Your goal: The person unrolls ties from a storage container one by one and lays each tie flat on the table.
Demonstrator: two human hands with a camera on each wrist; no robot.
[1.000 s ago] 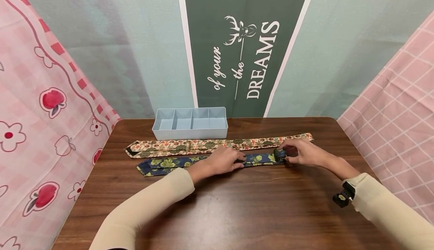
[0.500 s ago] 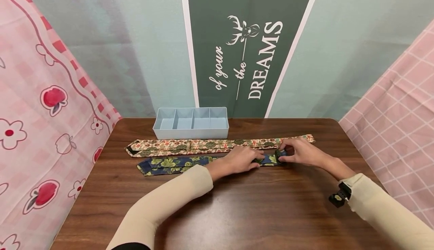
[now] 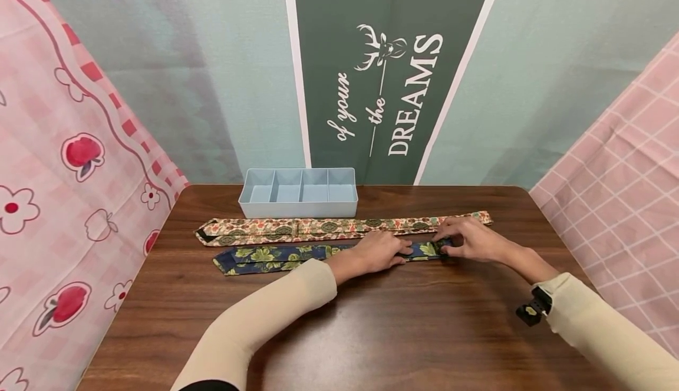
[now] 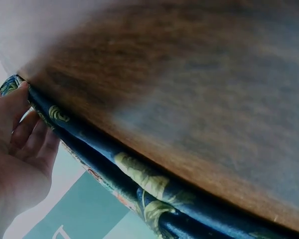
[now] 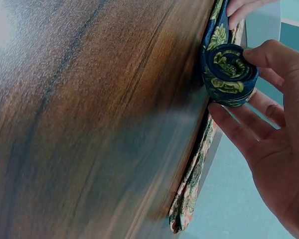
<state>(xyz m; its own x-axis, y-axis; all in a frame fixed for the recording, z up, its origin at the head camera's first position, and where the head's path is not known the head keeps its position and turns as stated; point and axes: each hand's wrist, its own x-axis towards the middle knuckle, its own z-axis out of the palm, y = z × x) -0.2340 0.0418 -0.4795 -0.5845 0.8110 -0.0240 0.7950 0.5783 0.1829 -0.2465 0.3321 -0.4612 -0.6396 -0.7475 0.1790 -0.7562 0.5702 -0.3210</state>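
A navy necktie [image 3: 261, 255] with yellow-green flowers lies lengthwise on the table, its pointed end at the left and its other end wound into a roll [image 5: 230, 74]. My right hand [image 3: 474, 240] holds this roll on edge, thumb on one side and fingers on the other. To the left of the roll, my left hand [image 3: 375, 252] rests on the flat part of the same tie, with fingers and thumb touching it. A cream patterned necktie [image 3: 329, 226] with red and green motifs lies stretched out just behind. The left palm hides part of the navy tie.
Behind the ties stands a light blue box [image 3: 298, 209] with several compartments. The brown wooden table [image 3: 403, 326] ends at a hanging curtain [image 3: 239, 84] at the back. Pink patterned cloths [image 3: 79, 161] hang at both sides.
My left hand has slid right along the navy tie, closer to the roll, then stayed there. The right hand has turned the roll slightly in place.
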